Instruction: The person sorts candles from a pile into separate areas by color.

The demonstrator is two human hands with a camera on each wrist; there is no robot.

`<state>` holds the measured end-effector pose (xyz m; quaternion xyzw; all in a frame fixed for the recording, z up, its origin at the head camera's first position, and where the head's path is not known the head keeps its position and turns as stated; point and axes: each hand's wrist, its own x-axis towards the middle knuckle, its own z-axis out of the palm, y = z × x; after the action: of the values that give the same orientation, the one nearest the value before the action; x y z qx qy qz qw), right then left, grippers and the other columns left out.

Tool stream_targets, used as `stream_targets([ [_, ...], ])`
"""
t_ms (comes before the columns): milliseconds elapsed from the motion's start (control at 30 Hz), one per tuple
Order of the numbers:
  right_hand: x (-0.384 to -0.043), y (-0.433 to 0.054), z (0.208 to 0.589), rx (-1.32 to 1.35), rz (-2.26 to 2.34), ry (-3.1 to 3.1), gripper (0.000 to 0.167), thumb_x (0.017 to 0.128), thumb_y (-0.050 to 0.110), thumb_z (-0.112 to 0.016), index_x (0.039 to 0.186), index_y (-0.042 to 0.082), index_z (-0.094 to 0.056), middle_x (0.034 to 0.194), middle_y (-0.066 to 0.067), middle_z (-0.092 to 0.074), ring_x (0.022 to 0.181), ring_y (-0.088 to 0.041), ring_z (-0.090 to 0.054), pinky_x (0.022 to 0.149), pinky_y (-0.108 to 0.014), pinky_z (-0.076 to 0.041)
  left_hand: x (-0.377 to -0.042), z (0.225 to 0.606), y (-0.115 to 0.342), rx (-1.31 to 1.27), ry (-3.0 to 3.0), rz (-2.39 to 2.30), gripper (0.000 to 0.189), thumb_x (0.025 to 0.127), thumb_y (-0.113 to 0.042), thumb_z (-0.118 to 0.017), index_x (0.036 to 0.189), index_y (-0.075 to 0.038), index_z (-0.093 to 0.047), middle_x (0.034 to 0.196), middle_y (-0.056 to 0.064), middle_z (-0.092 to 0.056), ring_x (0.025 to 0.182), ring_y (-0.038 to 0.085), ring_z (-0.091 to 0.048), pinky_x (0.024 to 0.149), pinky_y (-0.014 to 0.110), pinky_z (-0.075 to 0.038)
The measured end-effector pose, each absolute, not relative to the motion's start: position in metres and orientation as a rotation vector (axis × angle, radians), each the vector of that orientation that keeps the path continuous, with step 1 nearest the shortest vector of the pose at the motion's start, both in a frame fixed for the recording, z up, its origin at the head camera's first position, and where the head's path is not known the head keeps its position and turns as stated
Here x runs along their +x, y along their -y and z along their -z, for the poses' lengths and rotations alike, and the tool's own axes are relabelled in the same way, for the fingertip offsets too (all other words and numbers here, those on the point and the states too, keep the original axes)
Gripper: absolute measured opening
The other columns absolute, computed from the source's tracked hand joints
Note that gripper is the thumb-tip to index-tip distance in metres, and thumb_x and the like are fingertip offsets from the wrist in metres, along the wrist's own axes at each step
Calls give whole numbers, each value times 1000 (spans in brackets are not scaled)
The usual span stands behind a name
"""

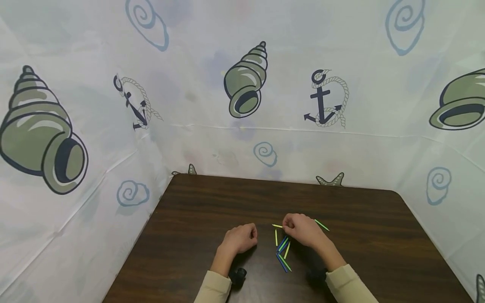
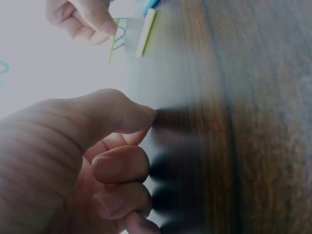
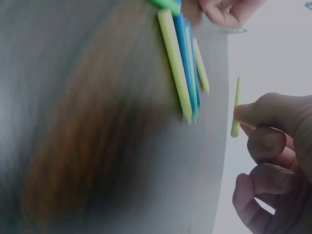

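Observation:
My right hand [image 1: 305,229] pinches a thin yellow stick [image 3: 235,129] between thumb and fingertip, a little above the far end of a small group of sticks. Below it lies another yellow stick [image 1: 276,237]. Closer to me, green, blue and yellow sticks form a slanting cluster, with a yellow stick [image 1: 287,250] along its right side and a blue stick [image 1: 281,262] beside a green stick [image 1: 286,265] at its near end. My left hand [image 1: 239,239] rests on the table left of the sticks, fingers loosely curled and holding nothing.
One green stick [image 1: 321,225] lies apart, just beyond the right hand. Everything sits on a dark wood-grain table [image 1: 197,210]. A white cloth [image 1: 212,147] printed with shells and anchors hangs behind and at both sides. Dark wrist cameras [image 1: 238,276] hang under the cuffs.

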<state>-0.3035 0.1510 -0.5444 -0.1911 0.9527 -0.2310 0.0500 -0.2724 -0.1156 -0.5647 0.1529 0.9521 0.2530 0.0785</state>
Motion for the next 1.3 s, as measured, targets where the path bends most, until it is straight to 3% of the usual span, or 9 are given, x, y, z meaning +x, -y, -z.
stream_targets([
  [567,-334,-201,539,-293,736,-2933,11,104,22,-69,107,14,-75,97,-3,-73,69,-17,-59,61,-37,-47,-269,558,112,408,-2851,-734,11,101,-19,-68,92,-22,-61,79,-8,-59,65,13,-52,65,36,-43],
  [800,-346,-214,541,-260,681,-2942,13,105,22,-66,107,13,-75,98,-3,-73,69,-19,-58,61,-38,-46,-271,566,116,467,-2859,-770,9,99,-21,-67,92,-24,-61,79,-9,-59,66,14,-52,65,37,-44],
  [1033,-359,-217,539,-260,753,-2852,16,105,21,-66,105,10,-78,98,-5,-73,82,-20,-62,72,-43,-52,-269,557,115,425,-2847,-773,11,97,-17,-68,91,-22,-60,78,-7,-59,65,15,-53,64,37,-43],
  [1300,-365,-215,542,-253,721,-2826,14,105,20,-67,103,11,-77,95,-4,-70,81,-21,-60,74,-44,-51,-271,558,115,408,-2851,-752,6,98,-20,-69,95,-21,-64,79,-8,-59,66,13,-52,66,35,-44],
])
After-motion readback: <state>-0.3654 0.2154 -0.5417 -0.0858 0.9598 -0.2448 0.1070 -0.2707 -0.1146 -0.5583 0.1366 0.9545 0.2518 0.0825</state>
